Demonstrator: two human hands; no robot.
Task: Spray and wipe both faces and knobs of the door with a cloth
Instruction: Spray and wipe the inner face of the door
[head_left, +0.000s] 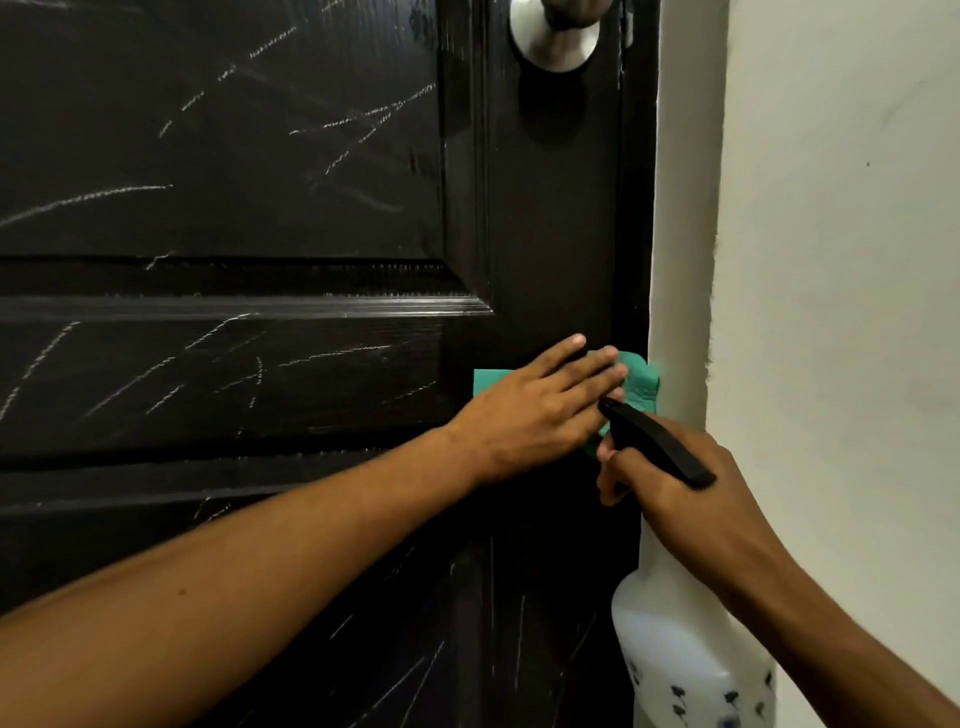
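Door (234, 171): black, panelled, streaked with pale scratches, filling left and centre. Left hand (535, 410) flat, fingers (597, 364) straight, pressing green cloth (641, 379) against door face near its latch edge. Silver knob (553, 36) above, at top edge. Right hand (691, 499) just beside, curled round black trigger head of white spray bottle (680, 649). Pale wall (841, 260) at right.
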